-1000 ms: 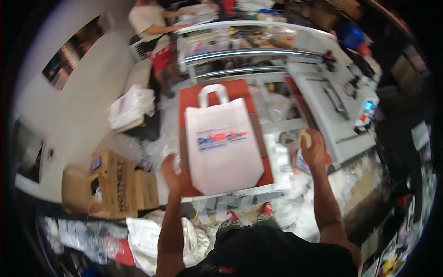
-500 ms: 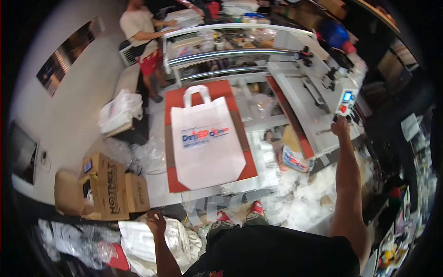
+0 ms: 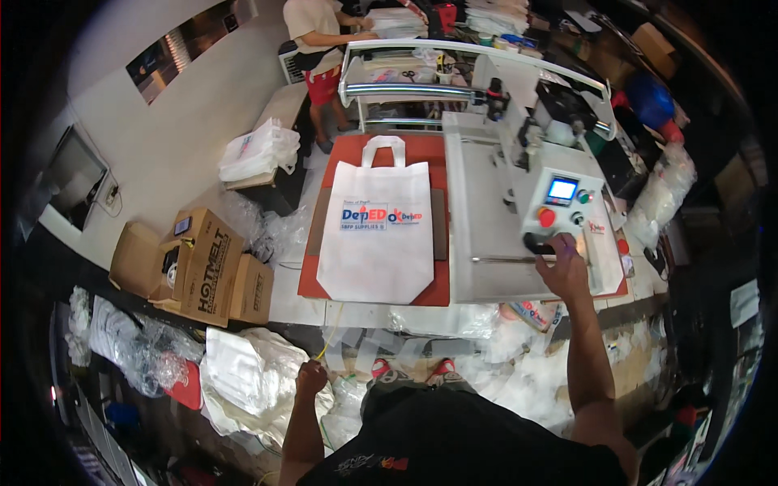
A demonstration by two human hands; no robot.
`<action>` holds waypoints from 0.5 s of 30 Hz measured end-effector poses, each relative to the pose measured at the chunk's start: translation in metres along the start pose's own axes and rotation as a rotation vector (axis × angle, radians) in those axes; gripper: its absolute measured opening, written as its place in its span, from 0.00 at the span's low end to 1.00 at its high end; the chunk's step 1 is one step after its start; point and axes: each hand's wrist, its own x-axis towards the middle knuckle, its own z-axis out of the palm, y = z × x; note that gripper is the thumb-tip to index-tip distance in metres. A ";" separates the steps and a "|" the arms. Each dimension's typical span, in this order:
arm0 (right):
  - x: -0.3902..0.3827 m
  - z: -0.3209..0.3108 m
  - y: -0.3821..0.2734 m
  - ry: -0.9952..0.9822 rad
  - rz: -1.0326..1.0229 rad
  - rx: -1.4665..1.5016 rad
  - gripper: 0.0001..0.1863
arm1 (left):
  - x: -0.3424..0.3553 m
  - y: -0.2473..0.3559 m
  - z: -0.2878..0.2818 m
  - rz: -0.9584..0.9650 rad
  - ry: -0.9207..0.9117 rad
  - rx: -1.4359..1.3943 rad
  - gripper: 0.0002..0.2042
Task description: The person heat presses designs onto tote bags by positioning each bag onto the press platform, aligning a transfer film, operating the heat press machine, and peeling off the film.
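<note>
My right hand [image 3: 563, 267] is closed around the black handle [image 3: 536, 242] at the front of a heat press head. The head carries a control box [image 3: 563, 201] with a lit screen and a red button. A wide grey press plate [image 3: 482, 211] extends to its left. On the red left pad [image 3: 309, 283] lies a flat white tote bag [image 3: 374, 255] with a blue and red print, handles pointing away from me. My left hand [image 3: 310, 377] hangs curled beside a clear-wrapped white bundle [image 3: 243, 373], with nothing visible in it.
Open cardboard boxes [image 3: 207, 267] stand at the left. White bags [image 3: 258, 151] are stacked on a side bench. Behind the press rail [image 3: 409, 91] another person [image 3: 316, 32] handles a white stack. Crumpled plastic and white scraps [image 3: 519, 377] litter the floor. A partly covered printed piece [image 3: 597, 229] shows at the right pad.
My right hand and the press head have moved left, so the plate sits beside the tote bag and covers most of the right pad. The view has shifted too.
</note>
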 end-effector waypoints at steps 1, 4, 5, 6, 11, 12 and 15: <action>0.003 -0.002 -0.007 -0.031 0.001 0.053 0.16 | -0.009 0.009 0.009 0.057 0.027 -0.006 0.12; 0.012 0.009 -0.031 -0.160 0.023 0.235 0.15 | -0.041 0.029 0.031 -0.095 -0.038 -0.054 0.12; 0.013 0.018 -0.040 -0.144 -0.097 0.178 0.15 | -0.056 0.035 0.037 -0.070 -0.015 -0.058 0.12; 0.014 0.030 -0.051 -0.085 -0.201 0.195 0.15 | -0.071 0.040 0.045 -0.076 0.010 -0.085 0.12; 0.025 0.071 -0.106 -0.168 -0.363 0.296 0.18 | -0.155 0.051 0.070 -0.168 0.067 -0.073 0.11; 0.027 0.076 -0.118 -0.118 -0.449 0.302 0.20 | -0.172 0.053 0.075 -0.222 0.029 -0.019 0.10; 0.033 0.091 -0.152 -0.154 -0.530 0.336 0.25 | -0.228 0.055 0.089 -0.220 0.114 -0.072 0.10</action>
